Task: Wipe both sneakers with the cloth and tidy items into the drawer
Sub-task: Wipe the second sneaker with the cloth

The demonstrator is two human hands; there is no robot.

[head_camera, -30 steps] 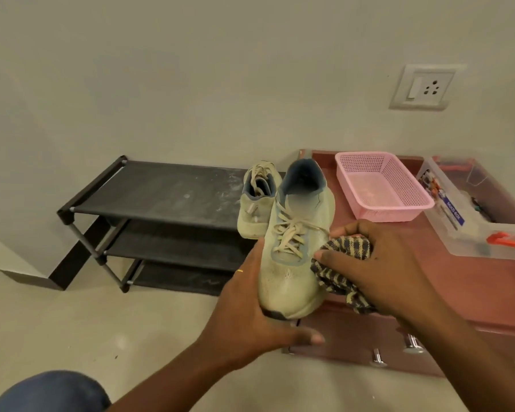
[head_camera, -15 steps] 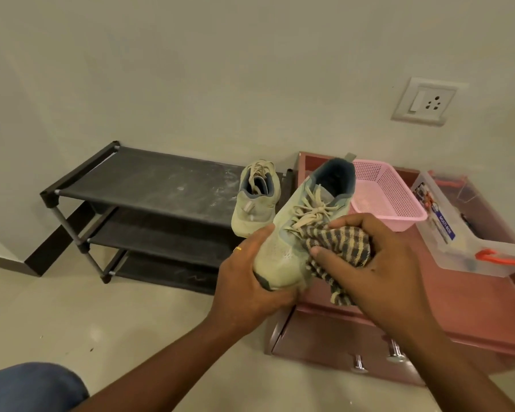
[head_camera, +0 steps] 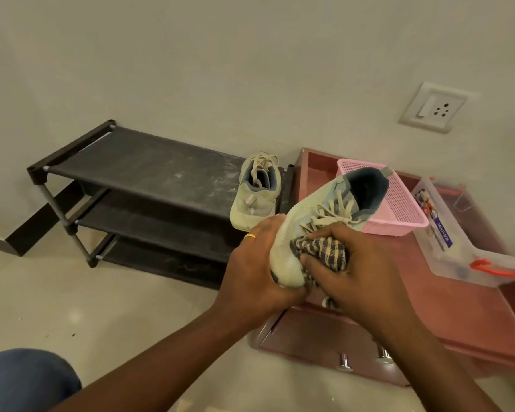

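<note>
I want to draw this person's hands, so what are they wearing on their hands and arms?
No sleeves, gloves or watch show anywhere in the picture. The left hand has a thin gold ring on one finger. The right hand has nothing on it that shows.

bare forearms (head_camera: 191, 352), gold ring (head_camera: 249, 236) on left hand (head_camera: 256, 272), blue denim knee (head_camera: 24, 382).
</note>
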